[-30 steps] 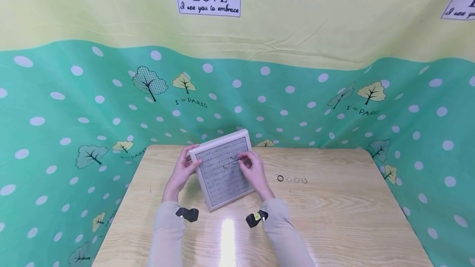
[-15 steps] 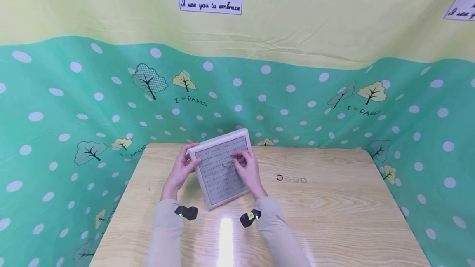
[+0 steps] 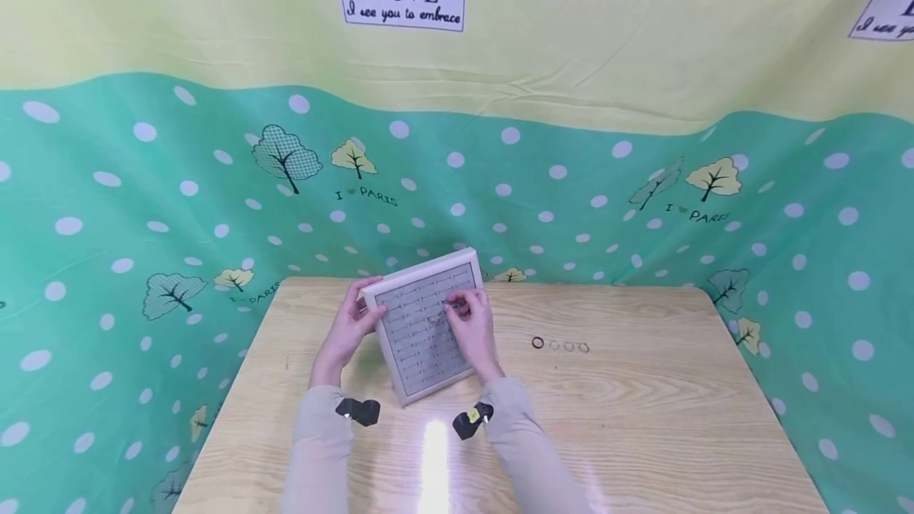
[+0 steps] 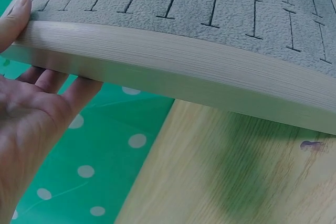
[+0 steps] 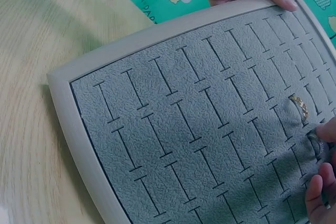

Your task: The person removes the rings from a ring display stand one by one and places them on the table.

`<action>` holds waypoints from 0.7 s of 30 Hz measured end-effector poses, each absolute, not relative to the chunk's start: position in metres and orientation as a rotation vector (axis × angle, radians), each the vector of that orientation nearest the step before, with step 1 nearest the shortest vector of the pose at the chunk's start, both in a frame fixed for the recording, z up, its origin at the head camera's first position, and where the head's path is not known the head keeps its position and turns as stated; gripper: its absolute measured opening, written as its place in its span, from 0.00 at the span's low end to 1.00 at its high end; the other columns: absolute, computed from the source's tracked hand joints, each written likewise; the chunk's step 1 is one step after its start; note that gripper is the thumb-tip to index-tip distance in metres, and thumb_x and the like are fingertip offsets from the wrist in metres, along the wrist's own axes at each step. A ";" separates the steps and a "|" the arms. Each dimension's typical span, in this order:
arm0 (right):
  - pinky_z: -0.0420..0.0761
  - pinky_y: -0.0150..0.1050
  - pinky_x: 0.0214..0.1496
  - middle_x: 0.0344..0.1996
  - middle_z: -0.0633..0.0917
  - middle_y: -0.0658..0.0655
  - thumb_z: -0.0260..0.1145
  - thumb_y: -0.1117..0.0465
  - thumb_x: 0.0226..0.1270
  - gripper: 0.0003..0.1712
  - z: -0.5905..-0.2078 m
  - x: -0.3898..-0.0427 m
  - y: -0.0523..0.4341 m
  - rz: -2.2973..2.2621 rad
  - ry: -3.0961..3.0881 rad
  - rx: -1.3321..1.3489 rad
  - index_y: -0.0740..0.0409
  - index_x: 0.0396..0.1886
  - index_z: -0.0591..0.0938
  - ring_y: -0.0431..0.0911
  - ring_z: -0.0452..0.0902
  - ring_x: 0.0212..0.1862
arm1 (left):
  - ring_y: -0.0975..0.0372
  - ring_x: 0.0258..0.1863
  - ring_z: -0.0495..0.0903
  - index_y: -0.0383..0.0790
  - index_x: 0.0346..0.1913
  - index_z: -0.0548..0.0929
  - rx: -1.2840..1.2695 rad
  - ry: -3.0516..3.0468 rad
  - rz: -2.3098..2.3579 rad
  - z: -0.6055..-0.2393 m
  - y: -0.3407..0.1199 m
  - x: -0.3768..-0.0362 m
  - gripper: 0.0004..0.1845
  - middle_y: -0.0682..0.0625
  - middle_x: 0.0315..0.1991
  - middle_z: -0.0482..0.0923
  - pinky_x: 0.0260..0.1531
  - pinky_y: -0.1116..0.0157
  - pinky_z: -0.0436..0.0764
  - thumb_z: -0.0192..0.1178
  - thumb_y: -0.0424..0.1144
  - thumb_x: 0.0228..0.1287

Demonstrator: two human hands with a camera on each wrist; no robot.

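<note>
Your right hand (image 3: 471, 327) is pinching a ring (image 5: 316, 143) against the grey tray (image 3: 421, 331); your left hand (image 3: 350, 327) grips its left edge, tilting it up off the wooden tabletop (image 3: 643, 419). Four more rings (image 3: 560, 346) lie to the right. Green polka-dot cloth (image 3: 143, 205) surrounds everything, LOVE sign (image 3: 401, 0) above.

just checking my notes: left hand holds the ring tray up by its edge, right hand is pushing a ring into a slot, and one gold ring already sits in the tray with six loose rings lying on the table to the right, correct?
Not quite: the head view shows four loose rings on the table, not six. The rest holds: the left hand holds the ring tray by its edge, the right hand pushes a ring in, and a gold ring already sits there.
</note>
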State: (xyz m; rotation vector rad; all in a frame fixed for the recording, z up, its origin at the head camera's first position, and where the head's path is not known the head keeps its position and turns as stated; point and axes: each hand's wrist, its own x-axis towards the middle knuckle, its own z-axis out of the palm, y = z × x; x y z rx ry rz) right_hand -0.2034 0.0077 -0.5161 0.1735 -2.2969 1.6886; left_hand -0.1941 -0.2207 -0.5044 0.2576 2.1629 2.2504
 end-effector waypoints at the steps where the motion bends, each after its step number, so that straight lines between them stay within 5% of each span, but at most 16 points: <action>1: 0.75 0.31 0.35 0.39 0.72 0.53 0.69 0.70 0.59 0.07 -0.516 -0.203 0.008 1.689 -2.301 0.168 0.59 0.36 0.81 0.43 0.70 0.36 | 0.58 0.43 0.81 0.41 0.68 0.61 0.254 2.162 2.251 -0.504 -0.221 -0.194 0.29 0.34 0.52 0.72 0.40 0.55 0.83 0.56 0.26 0.67; 21: 0.72 0.29 0.34 0.37 0.70 0.57 0.66 0.74 0.59 0.06 -0.512 -0.203 0.017 1.725 -2.344 0.306 0.62 0.32 0.78 0.46 0.68 0.36 | 0.59 0.42 0.82 0.40 0.67 0.61 0.286 2.171 2.255 -0.504 -0.220 -0.194 0.28 0.38 0.50 0.73 0.38 0.56 0.84 0.55 0.24 0.67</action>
